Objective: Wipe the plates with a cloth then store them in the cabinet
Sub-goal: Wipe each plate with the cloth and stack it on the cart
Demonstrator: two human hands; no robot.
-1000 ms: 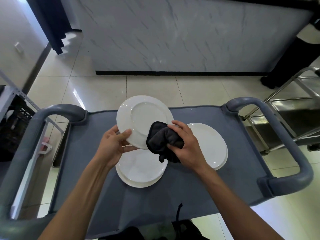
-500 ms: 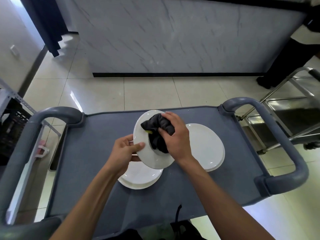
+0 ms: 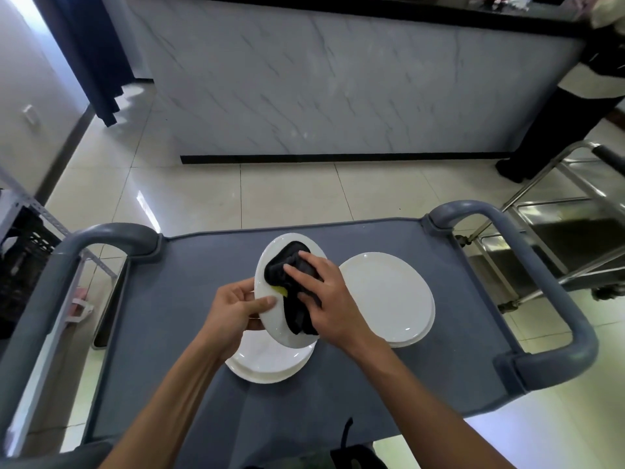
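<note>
My left hand point(image 3: 233, 311) pinches the left rim of a white plate point(image 3: 270, 319), which is tilted above the grey cart top point(image 3: 176, 299). My right hand point(image 3: 324, 299) presses a black cloth point(image 3: 284, 265) flat against the plate's face, fingers spread over the cloth. A yellow patch shows at the cloth's lower left edge. Under the held plate lies a stack of white plates point(image 3: 267, 363). A second stack of white plates point(image 3: 389, 296) lies to the right of my right hand.
The cart has raised grey handles on the left point(image 3: 67, 262) and right point(image 3: 541, 282). A steel trolley point(image 3: 575, 225) stands at the right. A marble-faced counter point(image 3: 338, 89) is ahead, a person point(image 3: 558, 113) beside it. A dark crate point(image 3: 23, 262) sits at the left.
The plate tilted from facing me upright to lying flatter. My right hand moved the cloth from the plate's lower right edge onto its face and spread its fingers.
</note>
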